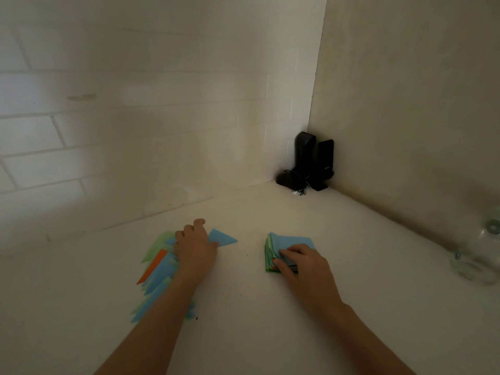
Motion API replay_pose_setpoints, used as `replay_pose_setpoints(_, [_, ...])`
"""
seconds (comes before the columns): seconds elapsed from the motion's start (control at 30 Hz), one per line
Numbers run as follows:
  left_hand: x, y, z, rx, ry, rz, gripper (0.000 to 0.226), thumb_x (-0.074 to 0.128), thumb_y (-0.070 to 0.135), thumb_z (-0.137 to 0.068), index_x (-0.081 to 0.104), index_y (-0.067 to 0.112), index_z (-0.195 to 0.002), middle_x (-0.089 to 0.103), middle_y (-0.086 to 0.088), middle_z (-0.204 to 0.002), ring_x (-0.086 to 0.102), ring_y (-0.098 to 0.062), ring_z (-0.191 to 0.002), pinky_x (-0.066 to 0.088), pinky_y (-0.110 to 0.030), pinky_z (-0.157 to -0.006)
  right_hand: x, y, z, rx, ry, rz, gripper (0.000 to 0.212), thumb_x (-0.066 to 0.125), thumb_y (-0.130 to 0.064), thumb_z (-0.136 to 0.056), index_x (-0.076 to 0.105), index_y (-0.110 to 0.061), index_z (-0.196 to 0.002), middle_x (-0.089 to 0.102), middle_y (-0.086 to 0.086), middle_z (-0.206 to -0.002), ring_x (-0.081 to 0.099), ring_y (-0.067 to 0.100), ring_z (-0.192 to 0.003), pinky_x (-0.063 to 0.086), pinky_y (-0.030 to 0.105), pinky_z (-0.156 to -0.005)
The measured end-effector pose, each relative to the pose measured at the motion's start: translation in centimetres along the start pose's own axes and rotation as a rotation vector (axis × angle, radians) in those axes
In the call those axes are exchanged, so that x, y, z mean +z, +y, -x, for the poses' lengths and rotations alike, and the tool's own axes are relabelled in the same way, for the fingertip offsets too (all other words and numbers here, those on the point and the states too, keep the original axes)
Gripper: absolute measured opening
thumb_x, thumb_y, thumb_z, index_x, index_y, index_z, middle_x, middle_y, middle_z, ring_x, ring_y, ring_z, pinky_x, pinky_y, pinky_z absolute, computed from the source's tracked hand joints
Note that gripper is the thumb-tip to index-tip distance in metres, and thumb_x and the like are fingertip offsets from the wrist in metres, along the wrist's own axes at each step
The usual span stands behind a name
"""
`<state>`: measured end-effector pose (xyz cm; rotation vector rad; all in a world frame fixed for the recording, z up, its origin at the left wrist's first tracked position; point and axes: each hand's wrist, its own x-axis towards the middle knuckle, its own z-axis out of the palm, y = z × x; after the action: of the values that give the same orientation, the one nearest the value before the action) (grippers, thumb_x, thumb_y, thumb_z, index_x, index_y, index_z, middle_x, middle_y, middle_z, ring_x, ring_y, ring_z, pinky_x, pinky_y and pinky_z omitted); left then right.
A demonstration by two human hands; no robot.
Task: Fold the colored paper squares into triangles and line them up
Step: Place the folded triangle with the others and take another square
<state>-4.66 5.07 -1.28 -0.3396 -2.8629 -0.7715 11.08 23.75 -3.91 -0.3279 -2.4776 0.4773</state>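
Pale cream table [243, 307] is filling the lower half of the view, with two bare forearms reaching forward across it.

On the left, a row of folded triangles [158, 269] is lying overlapped like shingles, mostly blue and green with one orange piece showing. The left hand [195, 246] is pressing down on the far end of this row, knuckles bent, and a blue triangle [221, 237] is sticking out from under it to the right. Whether the fingers are pinching that triangle or only pressing it flat cannot be told.

On the right, well apart from the row, a stack of paper squares [289, 246] is sitting on the table, blue on top with green and orange edges showing along its side. The right hand [299, 263] is resting on its near corner, fingertips curled onto the top sheet as if peeling one off; a firm grip is not plain.

Judging by this, many triangles are already lined up, and a thick stack is still waiting to be folded.

Farther right, a clear glass vessel [479, 255] is standing at the edge of view, blurred; its contents cannot be made out. In the far corner, two dark upright devices [311, 161] are standing against the pale walls.
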Motion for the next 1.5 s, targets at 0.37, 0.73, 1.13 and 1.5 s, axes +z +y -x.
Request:
replay_pose_setpoints(0.37, [0.9, 1.2, 12.6, 0.510, -0.058, 0.308, 0.024, 0.063, 0.019, -0.082, 0.057, 0.023, -0.104, 0.054, 0.007, -0.101, 0.045, -0.013, -0.096, 0.034, -0.020, -0.085, -0.7, -1.4, 0.5, 0.101, 0.120, 0.047, 0.015, 0.072, -0.036, -0.078, 0.071, -0.026, -0.067, 0.069, -0.009, -0.070, 0.062, 0.016, -0.067, 0.050, 0.036, -0.064])
replay_pose_setpoints(0.73, [-0.2, 0.9, 16.1, 0.594, -0.101, 0.465, 0.047, 0.057, 0.025, -0.084, 0.039, 0.035, -0.127, 0.040, 0.014, -0.120, 0.040, 0.001, -0.111, 0.028, -0.006, -0.094, -5.7, -3.7, 5.7, -0.261, 0.369, 0.132, 0.015, 0.061, -0.034, -0.082, 0.071, -0.025, -0.074, 0.068, -0.013, -0.080, 0.061, 0.013, -0.077, 0.037, 0.028, -0.073])
replay_pose_setpoints(1.13, [1.4, 0.4, 15.8, 0.667, -0.020, 0.394, 0.023, 0.052, 0.041, -0.084, 0.064, 0.022, -0.082, 0.060, 0.010, -0.093, 0.053, -0.014, -0.089, 0.039, -0.027, -0.081, -3.3, -3.6, 8.6, -0.098, -0.074, -0.147, 0.032, 0.052, -0.052, -0.079, 0.072, -0.027, -0.074, 0.065, -0.016, -0.081, 0.060, 0.005, -0.075, 0.052, 0.030, -0.069])
replay_pose_setpoints(1.5, [1.7, 1.2, 15.3, 0.460, -0.028, 0.440, 0.013, 0.061, 0.046, -0.064, 0.052, 0.039, -0.070, 0.059, 0.017, -0.083, 0.053, -0.008, -0.083, 0.044, -0.030, -0.074, -3.6, -3.4, 6.7, 0.194, -0.246, -0.369, 0.032, 0.085, -0.025, -0.063, 0.062, -0.035, -0.083, 0.059, -0.014, -0.087, 0.054, 0.001, -0.073, 0.039, 0.006, -0.067])
